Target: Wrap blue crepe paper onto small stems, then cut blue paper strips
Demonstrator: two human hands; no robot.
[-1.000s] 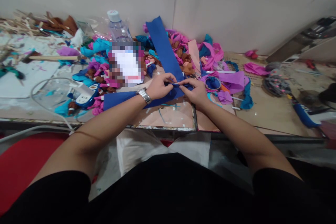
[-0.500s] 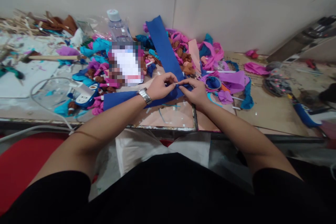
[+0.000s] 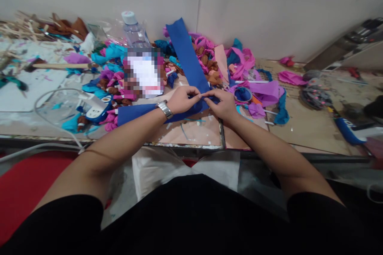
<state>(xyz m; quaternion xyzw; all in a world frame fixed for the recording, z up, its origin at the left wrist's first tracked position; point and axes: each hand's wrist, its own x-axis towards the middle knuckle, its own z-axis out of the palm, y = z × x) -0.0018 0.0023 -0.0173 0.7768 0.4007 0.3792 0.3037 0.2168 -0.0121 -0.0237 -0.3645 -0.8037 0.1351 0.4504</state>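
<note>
A long blue fabric strip [image 3: 187,53] runs from the pile at the back down to my fingers, and a blue length [image 3: 134,113] extends left under my left wrist. My left hand [image 3: 184,100], with a metal watch on the wrist, pinches the blue strip between thumb and forefinger. Fingertip to fingertip with it, my right hand [image 3: 223,103] is closed on the same strip from the right. What lies exactly between the fingertips is too small to make out. A blue ring-shaped piece [image 3: 243,94] lies just right of my right hand.
Pink, purple and brown fabric pieces [image 3: 206,44] are heaped behind my hands. Left of them lie a lit phone [image 3: 146,73], a clear bottle [image 3: 134,32], a power strip [image 3: 98,109] with a cable, and a hammer [image 3: 60,65]. A grey pincushion-like lump [image 3: 315,93] sits at right.
My hands have sunk very slightly, still pinching the blue strip. Little else differs.
</note>
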